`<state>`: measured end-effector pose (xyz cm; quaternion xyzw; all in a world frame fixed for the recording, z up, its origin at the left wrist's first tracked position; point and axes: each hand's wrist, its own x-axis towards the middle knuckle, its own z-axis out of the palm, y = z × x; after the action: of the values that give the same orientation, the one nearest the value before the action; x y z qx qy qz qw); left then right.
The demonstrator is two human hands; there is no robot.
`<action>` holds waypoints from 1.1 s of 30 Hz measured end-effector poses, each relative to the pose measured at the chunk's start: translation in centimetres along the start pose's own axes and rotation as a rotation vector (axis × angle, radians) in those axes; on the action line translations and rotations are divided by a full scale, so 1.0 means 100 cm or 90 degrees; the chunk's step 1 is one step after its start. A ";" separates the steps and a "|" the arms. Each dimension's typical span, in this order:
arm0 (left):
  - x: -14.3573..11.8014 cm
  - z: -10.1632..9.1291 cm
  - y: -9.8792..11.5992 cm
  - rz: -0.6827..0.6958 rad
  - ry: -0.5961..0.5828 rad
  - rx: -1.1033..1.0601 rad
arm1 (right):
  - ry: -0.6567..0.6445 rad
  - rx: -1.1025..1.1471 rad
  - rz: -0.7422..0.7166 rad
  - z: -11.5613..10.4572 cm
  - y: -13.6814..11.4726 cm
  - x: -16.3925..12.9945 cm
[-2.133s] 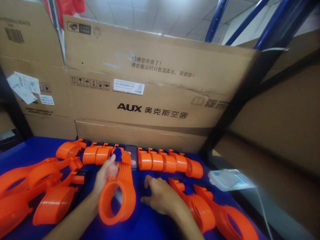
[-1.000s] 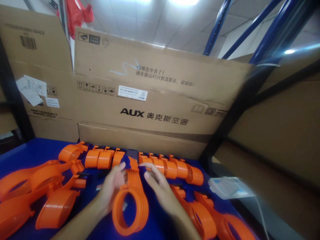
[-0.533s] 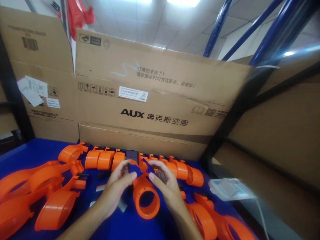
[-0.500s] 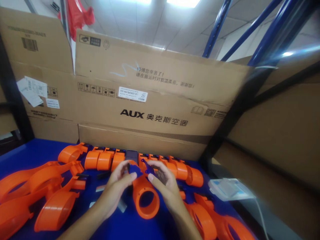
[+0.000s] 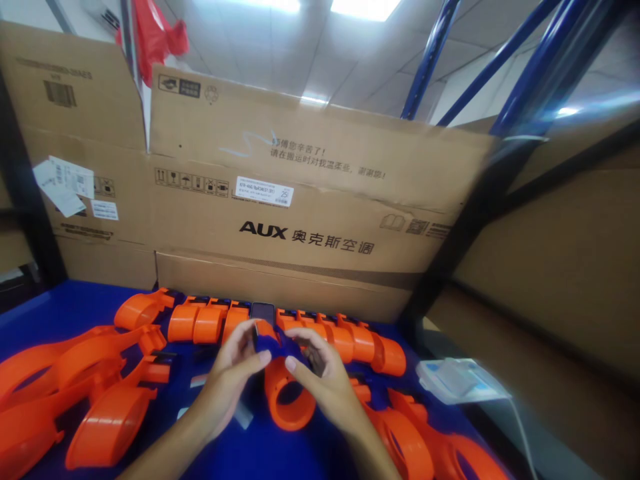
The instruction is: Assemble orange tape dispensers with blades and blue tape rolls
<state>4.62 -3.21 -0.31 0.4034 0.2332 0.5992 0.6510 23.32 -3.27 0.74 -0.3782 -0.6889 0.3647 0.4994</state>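
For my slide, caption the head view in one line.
Both hands, left hand and right hand, hold an orange ring part and a small blue piece above a blue table strewn with orange parts.

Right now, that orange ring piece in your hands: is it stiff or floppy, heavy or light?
The orange ring piece probably is stiff: its hoop keeps its shape between the left hand and right hand. Likely light, being thin-walled and hollow. Set on edge, it might roll.

Ceiling panels (image 5: 365,7) are glaring brightly above the cardboard box (image 5: 310,193); right of it, everything is smearing and bending into blur.
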 end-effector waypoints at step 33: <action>0.000 -0.004 0.006 0.158 0.072 0.241 | 0.117 -0.502 -0.348 0.011 0.000 -0.009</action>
<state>3.98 -3.16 -0.09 0.5096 0.3257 0.6421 0.4710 22.51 -4.20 0.11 -0.3744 -0.8018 -0.1034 0.4541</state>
